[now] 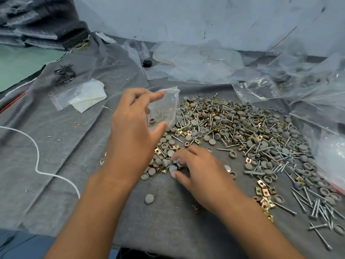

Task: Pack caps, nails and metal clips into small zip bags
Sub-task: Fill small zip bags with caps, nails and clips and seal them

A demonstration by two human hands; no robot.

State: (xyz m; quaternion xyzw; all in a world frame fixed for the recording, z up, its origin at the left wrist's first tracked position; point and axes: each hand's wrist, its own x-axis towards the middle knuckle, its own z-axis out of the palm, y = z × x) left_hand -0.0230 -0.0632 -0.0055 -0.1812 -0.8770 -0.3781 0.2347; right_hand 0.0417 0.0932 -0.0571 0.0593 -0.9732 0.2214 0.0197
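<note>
Packing looks barely begun: the left hand (134, 126) pinches a small zip bag (164, 109) holding only a few caps above the worktop (168, 221), while the right hand (197, 174) curls its fingers over caps (158, 161) at the edge of a large unsorted pile (242, 131) of caps, nails and clips.

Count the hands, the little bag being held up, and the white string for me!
Hands: 2 (left hand, right hand)
Zip bag held up: 1
White string: 1
Total: 4
</note>
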